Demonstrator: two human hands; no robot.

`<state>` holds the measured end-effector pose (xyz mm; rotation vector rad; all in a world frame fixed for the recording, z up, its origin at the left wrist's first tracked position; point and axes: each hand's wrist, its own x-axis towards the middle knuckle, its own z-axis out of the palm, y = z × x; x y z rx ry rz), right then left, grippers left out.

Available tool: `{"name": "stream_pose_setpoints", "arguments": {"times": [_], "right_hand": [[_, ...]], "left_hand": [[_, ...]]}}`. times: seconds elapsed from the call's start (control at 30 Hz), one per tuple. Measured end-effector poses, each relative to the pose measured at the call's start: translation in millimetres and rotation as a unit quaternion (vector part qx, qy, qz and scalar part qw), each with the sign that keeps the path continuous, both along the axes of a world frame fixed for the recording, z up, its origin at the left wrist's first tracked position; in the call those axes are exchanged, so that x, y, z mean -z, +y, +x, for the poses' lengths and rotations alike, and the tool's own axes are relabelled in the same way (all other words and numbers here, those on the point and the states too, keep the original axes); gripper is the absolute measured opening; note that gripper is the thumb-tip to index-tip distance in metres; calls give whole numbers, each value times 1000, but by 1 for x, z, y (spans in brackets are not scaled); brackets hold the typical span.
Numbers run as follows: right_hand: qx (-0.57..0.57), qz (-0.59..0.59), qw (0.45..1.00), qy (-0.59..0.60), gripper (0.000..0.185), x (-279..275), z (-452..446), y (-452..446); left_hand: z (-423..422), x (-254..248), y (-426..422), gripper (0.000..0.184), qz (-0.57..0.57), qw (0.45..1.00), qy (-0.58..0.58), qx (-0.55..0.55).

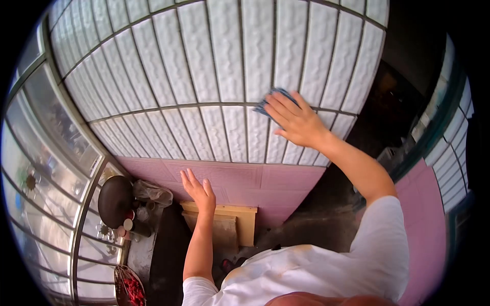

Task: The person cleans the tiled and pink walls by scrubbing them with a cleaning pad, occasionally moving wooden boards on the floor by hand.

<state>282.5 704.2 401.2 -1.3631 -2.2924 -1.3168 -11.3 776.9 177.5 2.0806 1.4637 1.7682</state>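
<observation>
R hand (295,120): fingers laid flat over blue cloth (261,107); cloth held under them, pressed to white tiles (224,56), across grout line. L hand (200,195): fingers extended, unclenched; held up before pink tiles (232,175), contact w/ them can't be told. Boards (247,224) leaned below L fingers, partly hidden by forearm. Plastic bag (154,193) seen near, to left of L fingers; jars (139,228) & dark disc (115,204) beyond. Basket (118,278) w/ red contents (133,291) set well below. Barred window (71,130) seen farthest out.
</observation>
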Motion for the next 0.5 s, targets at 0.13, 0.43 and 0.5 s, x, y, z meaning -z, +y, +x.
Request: {"name": "stream_pose_setpoints", "arguments": {"times": [0.13, 0.43, 0.5], "right_hand": [[80, 50, 994, 60, 77, -12, 31, -21], [-2, 237, 970, 47, 80, -140, -63, 70], [-4, 231, 972, 35, 80, -151, -106, 98]], "left_hand": [[-33, 20, -12, 60, -42, 999, 16, -15], [-61, 35, 7, 62, -94, 994, -40, 34], [-76, 35, 11, 62, -124, 989, -48, 59]]}}
